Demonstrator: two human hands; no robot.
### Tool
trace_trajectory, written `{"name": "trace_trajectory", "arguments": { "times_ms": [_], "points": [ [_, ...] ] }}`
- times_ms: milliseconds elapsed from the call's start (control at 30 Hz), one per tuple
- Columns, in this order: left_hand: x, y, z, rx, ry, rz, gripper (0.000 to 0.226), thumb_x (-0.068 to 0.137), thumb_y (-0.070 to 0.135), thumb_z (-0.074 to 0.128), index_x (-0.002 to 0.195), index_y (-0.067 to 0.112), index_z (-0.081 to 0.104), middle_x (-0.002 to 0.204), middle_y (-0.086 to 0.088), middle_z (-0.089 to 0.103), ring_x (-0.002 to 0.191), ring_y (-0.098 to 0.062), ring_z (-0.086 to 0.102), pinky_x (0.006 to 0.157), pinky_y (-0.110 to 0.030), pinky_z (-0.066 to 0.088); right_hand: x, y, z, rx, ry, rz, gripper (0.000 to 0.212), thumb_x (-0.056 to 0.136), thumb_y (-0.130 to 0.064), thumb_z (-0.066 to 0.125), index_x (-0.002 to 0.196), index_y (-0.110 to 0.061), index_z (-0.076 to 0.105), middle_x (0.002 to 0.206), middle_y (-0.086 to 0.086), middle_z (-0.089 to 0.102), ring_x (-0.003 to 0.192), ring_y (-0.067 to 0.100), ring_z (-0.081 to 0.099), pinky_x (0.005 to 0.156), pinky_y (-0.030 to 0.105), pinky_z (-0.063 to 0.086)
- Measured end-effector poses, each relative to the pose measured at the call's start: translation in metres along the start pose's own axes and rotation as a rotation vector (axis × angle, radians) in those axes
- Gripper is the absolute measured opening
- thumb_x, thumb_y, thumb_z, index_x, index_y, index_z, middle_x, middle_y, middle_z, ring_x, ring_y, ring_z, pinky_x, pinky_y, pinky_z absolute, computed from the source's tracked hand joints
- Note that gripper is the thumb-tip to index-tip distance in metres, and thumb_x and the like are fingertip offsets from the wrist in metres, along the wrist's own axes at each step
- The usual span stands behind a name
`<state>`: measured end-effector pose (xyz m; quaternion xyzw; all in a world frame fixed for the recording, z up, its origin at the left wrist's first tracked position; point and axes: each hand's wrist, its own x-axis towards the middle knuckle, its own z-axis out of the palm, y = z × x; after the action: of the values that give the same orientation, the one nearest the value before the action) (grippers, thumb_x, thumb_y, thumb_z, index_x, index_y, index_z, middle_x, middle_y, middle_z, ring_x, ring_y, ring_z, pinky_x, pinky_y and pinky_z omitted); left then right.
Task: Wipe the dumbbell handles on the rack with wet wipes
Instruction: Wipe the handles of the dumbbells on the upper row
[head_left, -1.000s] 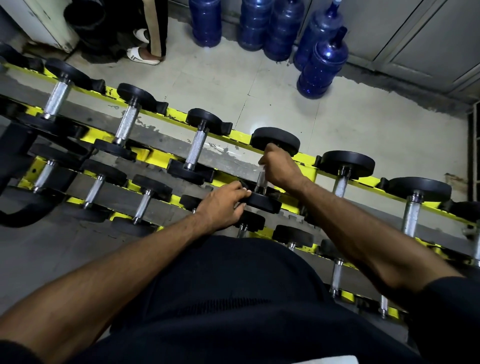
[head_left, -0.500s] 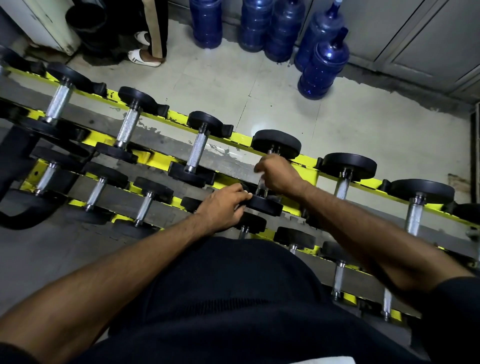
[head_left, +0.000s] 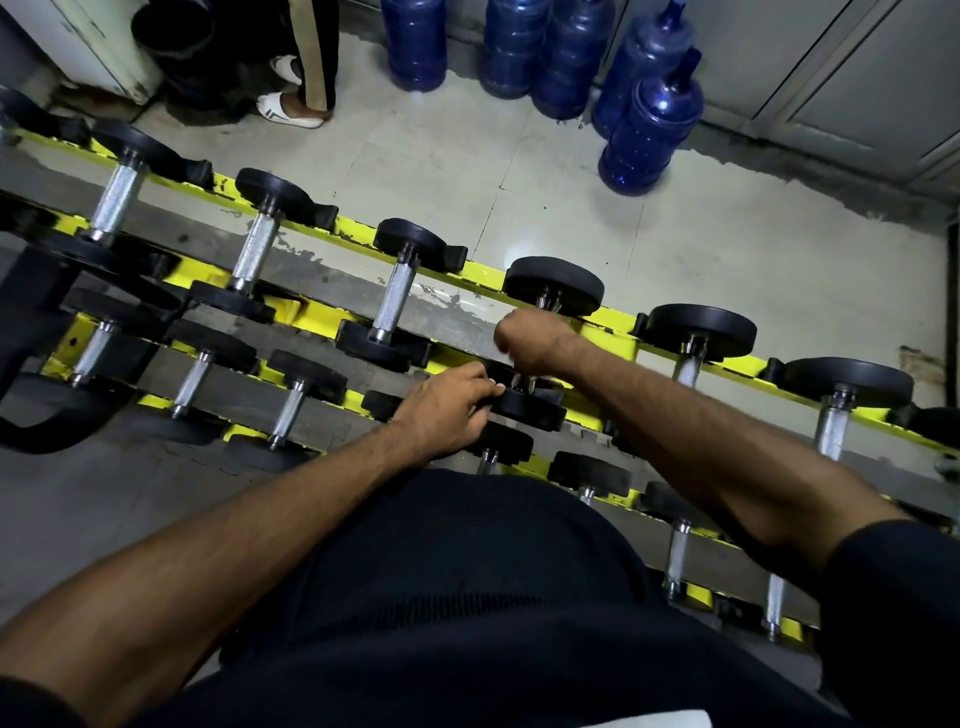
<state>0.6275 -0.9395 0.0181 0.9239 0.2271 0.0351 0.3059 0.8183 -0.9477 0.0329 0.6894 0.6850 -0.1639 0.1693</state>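
Just left of the grip, a dumbbell handle (head_left: 393, 301) is shiny knurled metal, its head (head_left: 410, 240) matt black; the rack rail (head_left: 483, 274) shows chipped yellow paint.

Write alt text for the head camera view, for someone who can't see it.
A person's right hand grips the handle of a dumbbell on a yellow rack, while the left hand holds its near end. Other dumbbells fill two rows; blue jugs stand on the floor behind.
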Motion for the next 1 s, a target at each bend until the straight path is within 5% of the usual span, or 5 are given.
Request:
{"name": "trace_trajectory", "arguments": {
  "times_ms": [300,433,700,867,1000],
  "points": [
    [0.004,-0.001,-0.001,0.013,-0.001,-0.012,0.028,0.093,0.021,0.063,0.120,0.016,0.070,0.102,0.003,0.059,0.091,-0.013,0.058,0.076,-0.024,0.050,-0.050,0.018,0.056,0.542,0.337,0.061,0.019,0.085,-0.018,0.072,0.104,-0.016,0.071,0.098,0.004,0.062,0.087,0.019,0.057,0.073,0.030,0.047],
    [0.006,-0.001,0.000,0.016,0.020,-0.007,0.020,0.092,0.021,0.064,0.109,0.014,0.072,0.097,0.003,0.059,0.085,-0.013,0.059,0.073,-0.033,0.056,-0.037,0.022,0.066,1.108,0.650,0.616,0.008,0.080,-0.022,0.072,0.087,-0.018,0.073,0.083,-0.002,0.070,0.076,0.017,0.067,0.071,0.035,0.057],
    [0.007,-0.003,-0.002,0.018,0.032,-0.001,0.017,0.092,0.022,0.065,0.106,0.017,0.073,0.093,0.008,0.057,0.078,-0.007,0.053,0.064,-0.021,0.042,-0.039,0.037,0.063,1.589,0.147,0.821,0.016,0.076,0.010,0.070,0.076,-0.005,0.063,0.088,0.022,0.069,0.075,0.040,0.070,0.070,0.046,0.057],
    [0.008,-0.003,-0.001,0.025,0.020,0.001,0.015,0.093,0.024,0.064,0.104,0.018,0.072,0.090,0.013,0.049,0.077,-0.007,0.052,0.065,-0.024,0.047,-0.018,0.039,0.058,1.813,0.436,0.990,0.022,0.078,0.017,0.065,0.081,-0.005,0.068,0.088,0.015,0.067,0.066,0.032,0.067,0.055,0.032,0.060],
    [0.010,-0.004,-0.002,0.032,0.027,0.000,0.014,0.093,0.024,0.064,0.103,0.017,0.072,0.089,0.013,0.049,0.076,-0.007,0.051,0.066,-0.025,0.049,-0.026,0.030,0.066,1.759,0.194,1.022,0.017,0.076,0.020,0.064,0.083,0.005,0.067,0.090,0.023,0.066,0.065,0.033,0.068,0.063,0.041,0.062]
  ]
}}
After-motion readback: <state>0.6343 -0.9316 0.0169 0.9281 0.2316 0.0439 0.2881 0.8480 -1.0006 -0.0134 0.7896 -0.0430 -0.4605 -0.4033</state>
